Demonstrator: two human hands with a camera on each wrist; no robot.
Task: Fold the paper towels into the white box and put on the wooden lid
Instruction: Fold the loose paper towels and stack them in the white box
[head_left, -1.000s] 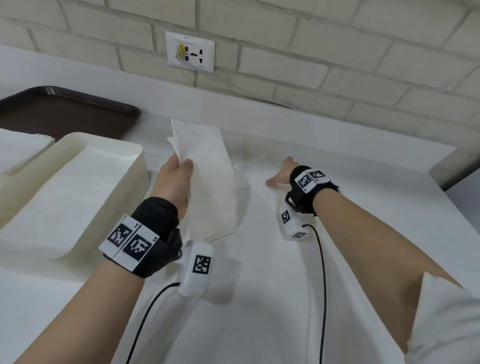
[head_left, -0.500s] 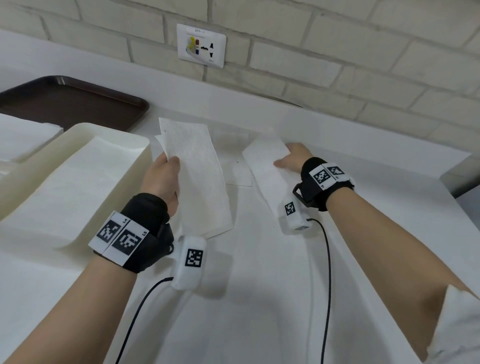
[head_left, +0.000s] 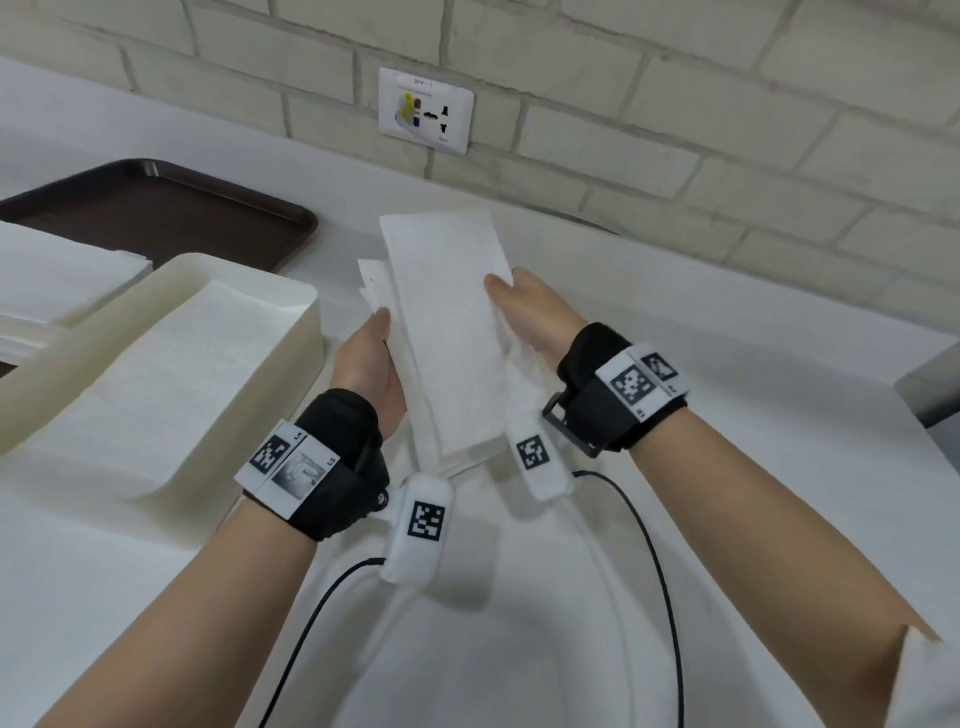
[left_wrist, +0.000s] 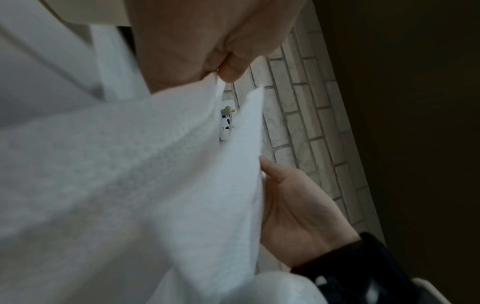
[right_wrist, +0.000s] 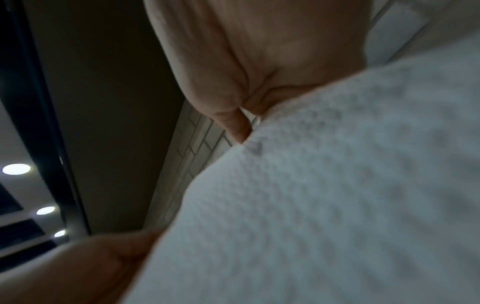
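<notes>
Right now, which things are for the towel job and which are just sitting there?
For the job:
folded paper towels, held by the left hand and right hand
white box
stack of towels

Just sitting there:
brown tray
wall socket

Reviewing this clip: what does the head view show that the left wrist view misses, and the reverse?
Head only: the white box lined with paper, the dark tray, and both wristbands. Left wrist only: a close look at the left hand pinching the paper's edge. Both: the folded paper towels held between left hand and right hand, and the wall socket.
</notes>
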